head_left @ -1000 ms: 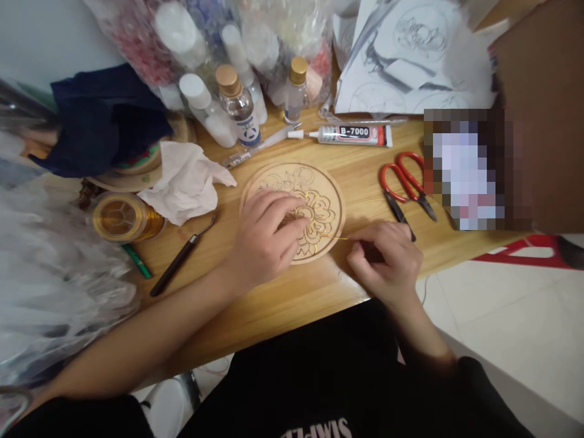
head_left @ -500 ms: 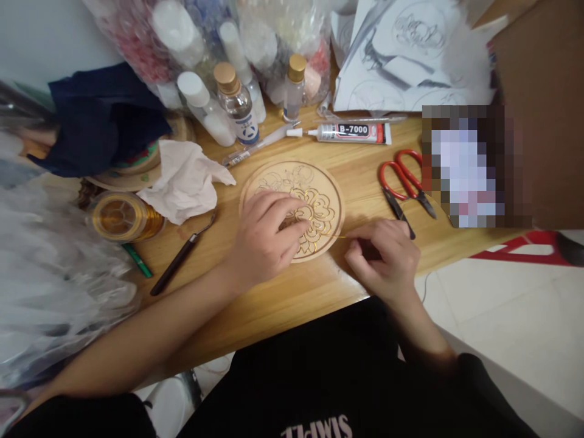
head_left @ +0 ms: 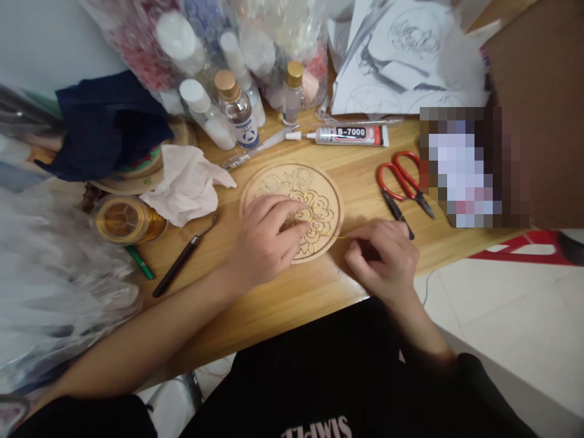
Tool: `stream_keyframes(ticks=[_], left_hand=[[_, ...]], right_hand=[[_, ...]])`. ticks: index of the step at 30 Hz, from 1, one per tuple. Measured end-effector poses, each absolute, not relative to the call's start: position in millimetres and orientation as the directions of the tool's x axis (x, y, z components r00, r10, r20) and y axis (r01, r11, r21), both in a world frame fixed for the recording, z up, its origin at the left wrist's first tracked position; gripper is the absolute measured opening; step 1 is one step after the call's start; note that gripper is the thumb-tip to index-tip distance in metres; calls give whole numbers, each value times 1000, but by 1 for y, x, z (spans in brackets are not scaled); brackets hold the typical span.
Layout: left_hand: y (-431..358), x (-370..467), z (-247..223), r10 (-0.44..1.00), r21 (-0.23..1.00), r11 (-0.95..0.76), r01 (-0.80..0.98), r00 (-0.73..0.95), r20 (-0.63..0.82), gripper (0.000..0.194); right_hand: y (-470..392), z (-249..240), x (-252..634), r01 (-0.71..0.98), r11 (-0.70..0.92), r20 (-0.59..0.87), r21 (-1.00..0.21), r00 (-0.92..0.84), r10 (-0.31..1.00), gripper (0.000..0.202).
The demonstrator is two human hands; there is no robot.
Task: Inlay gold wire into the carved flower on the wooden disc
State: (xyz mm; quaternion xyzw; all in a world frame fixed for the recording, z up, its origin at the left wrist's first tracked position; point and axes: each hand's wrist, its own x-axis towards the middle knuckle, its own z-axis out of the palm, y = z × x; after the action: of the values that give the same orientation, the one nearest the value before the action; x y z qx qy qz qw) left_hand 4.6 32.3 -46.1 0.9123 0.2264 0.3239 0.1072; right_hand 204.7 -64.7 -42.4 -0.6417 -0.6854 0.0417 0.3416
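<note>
On the wooden table lies a round wooden board (head_left: 336, 201) with a flower pattern outlined in gold wire and more drawn lines near its top. My left hand (head_left: 269, 237) rests on the board's left side, fingers curved and fingertips pressed down on it, hiding part of the flower. Just right of the board, my right hand (head_left: 385, 255) is closed, thumb and forefinger pinching a thin gold wire (head_left: 336, 236). That wire stretches from the pinch leftward over the board's rim to the flower's edge.
Red-handled scissors (head_left: 401, 182) lie right of the board, below a B-7000 glue tube (head_left: 351, 135). At left are a spool of gold wire (head_left: 130, 219), a dark-handled hook tool (head_left: 182, 258), a green stick (head_left: 140, 263) and crumpled tissue (head_left: 185, 185). Bottles (head_left: 237, 112) and sketches (head_left: 387, 61) stand behind.
The camera view has shifted very slightly. Both hands, the board and the stretched wire keep nearly the same places.
</note>
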Motion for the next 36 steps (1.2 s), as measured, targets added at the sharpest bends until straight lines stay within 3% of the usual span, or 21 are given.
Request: stream_keyframes(ticks=[27,36], left_hand=[[29,6,-47,498,348,-863,366,728,471,22],[28,6,-45,467,296,-884,363,730,498,20]], right_hand=[[-64,-41,205,860,158,402,-484,59,914,10],[-64,-40,204,868,174,425,-465,47,904,13]])
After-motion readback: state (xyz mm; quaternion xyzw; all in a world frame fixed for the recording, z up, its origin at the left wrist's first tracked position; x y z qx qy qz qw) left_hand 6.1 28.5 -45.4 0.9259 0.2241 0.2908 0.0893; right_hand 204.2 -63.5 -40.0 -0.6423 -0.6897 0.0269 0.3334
